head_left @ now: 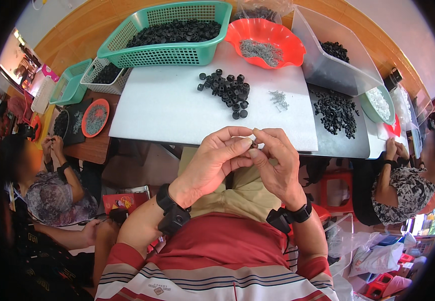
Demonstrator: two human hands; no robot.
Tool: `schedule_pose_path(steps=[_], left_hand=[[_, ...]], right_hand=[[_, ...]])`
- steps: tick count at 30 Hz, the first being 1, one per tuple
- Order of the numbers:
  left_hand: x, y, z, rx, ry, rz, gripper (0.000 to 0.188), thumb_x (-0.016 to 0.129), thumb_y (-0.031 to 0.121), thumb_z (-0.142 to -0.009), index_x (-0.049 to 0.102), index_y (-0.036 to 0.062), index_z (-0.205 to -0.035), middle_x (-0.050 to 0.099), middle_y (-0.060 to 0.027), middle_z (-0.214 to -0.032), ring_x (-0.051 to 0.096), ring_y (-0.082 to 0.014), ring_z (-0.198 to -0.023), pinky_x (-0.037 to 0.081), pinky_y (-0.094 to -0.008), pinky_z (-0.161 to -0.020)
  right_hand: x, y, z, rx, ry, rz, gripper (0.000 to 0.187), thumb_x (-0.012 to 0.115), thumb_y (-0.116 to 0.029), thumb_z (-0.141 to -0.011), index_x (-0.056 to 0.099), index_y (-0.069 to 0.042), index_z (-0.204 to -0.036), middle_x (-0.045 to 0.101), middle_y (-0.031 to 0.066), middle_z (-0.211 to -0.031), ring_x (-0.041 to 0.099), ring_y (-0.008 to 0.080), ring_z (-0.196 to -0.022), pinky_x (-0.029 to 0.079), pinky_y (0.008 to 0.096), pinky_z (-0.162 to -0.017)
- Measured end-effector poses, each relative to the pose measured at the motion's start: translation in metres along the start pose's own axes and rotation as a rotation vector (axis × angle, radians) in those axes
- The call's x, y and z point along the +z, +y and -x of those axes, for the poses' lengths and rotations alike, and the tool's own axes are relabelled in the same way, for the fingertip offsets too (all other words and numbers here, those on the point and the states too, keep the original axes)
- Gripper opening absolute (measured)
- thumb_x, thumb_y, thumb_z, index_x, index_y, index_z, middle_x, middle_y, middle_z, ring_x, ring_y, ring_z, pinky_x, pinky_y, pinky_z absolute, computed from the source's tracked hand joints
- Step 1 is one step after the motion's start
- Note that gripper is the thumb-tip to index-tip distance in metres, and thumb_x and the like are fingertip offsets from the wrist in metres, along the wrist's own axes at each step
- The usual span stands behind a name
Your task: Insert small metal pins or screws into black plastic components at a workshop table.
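My left hand [216, 159] and my right hand [279, 163] meet just off the table's front edge, above my lap. Between their fingertips is a small black plastic part [254, 144], mostly covered by the fingers. Both hands are closed in a pinch on it. Beyond them, a loose heap of small round black plastic caps [232, 93] lies on a white foam sheet [152, 110]. To the right of the caps is a small scatter of silvery screws [278, 99].
Behind the sheet stand a green basket [162, 58] of black parts, a red scalloped bowl [291, 37] of screws and a clear plastic bin [337, 75]. More black pieces [335, 113] lie on a dark board at right. Co-workers sit on both sides.
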State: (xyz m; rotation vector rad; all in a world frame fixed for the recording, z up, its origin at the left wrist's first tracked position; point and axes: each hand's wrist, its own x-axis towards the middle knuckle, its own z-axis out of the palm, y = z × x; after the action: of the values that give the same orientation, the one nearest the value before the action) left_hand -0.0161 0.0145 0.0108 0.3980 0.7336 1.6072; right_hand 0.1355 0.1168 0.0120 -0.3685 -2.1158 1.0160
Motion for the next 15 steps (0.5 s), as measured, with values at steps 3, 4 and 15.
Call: schedule_pose_path(steps=[3, 4, 15], left_hand=[[-0.0012, -0.0016, 0.0001, 0.0, 0.01, 0.014, 0.027, 0.063, 0.011, -0.1, 0.06, 0.0024, -0.126, 0.069, -0.0079, -0.106, 0.071, -0.0165, -0.095, 0.062, -0.0313, -0.086], [-0.0019, -0.0027, 0.0001, 0.0, 0.01, 0.012, 0.027, 0.063, 0.011, -0.1, 0.06, 0.0024, -0.126, 0.069, -0.0079, -0.106, 0.071, -0.0165, -0.095, 0.062, -0.0313, -0.086], [0.0017, -0.005, 0.0007, 0.0, 0.026, 0.004, 0.027, 0.062, 0.01, -0.101, 0.064, 0.0018, -0.127, 0.07, -0.0078, -0.107, 0.071, -0.016, -0.095, 0.063, -0.0313, -0.085]], right_hand=[[0.002, 0.0043, -0.0004, -0.046, 0.012, 0.011, 0.039, 0.07, 0.001, -0.091, 0.063, -0.001, -0.129, 0.063, 0.0157, -0.11, 0.068, 0.0219, -0.079, 0.056, 0.031, -0.066], [0.0024, 0.0053, -0.0006, -0.091, 0.021, 0.033, 0.039, 0.068, 0.001, -0.092, 0.063, -0.001, -0.13, 0.064, 0.0158, -0.11, 0.068, 0.0229, -0.082, 0.056, 0.0315, -0.068], [0.0053, 0.0063, 0.0033, -0.089, 0.077, 0.005, 0.034, 0.067, 0.004, -0.093, 0.065, 0.0, -0.127, 0.065, 0.0155, -0.11, 0.07, 0.0229, -0.087, 0.058, 0.0305, -0.073]])
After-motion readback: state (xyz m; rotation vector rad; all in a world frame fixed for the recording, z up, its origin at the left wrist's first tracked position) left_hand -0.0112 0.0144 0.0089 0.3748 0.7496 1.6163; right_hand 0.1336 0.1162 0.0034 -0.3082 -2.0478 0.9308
